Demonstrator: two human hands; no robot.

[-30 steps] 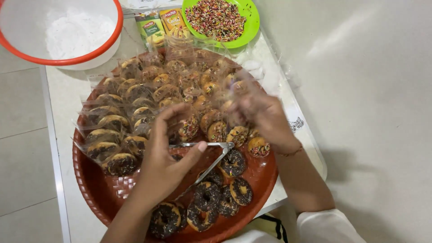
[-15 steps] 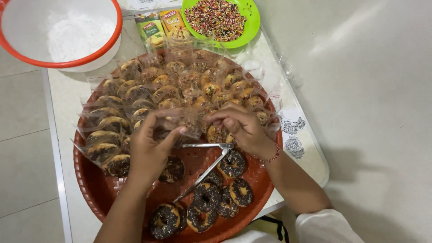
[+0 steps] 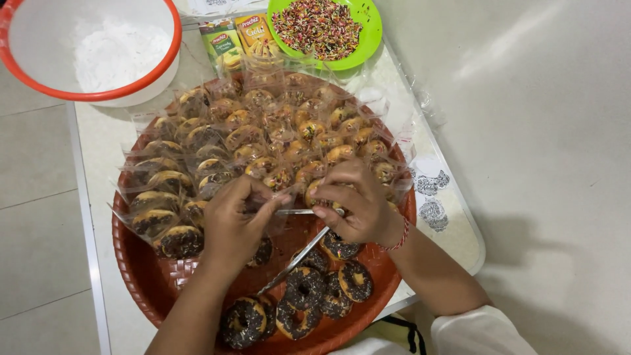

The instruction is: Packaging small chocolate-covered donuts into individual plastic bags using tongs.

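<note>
My left hand (image 3: 231, 222) and my right hand (image 3: 358, 205) meet over the middle of a round red woven tray (image 3: 141, 279). The left pinches a small clear plastic bag (image 3: 282, 205). The right grips a sprinkled donut (image 3: 317, 192) at the bag's mouth. Metal tongs (image 3: 294, 261) lie on the tray beneath the hands. Several unwrapped chocolate-glazed donuts (image 3: 303, 288) sit at the near side of the tray. Several donuts in clear bags (image 3: 263, 135) fill its far half.
A white bowl with a red rim (image 3: 98, 49) holding white powder stands at the far left. A green plate of coloured sprinkles (image 3: 325, 29) and two small packets (image 3: 240, 39) stand behind the tray. Round stickers (image 3: 430, 197) lie on the white table to the right.
My right hand has come down from the wrapped donuts at the right to meet the left hand at the bag. The left hand has moved slightly away from me.
</note>
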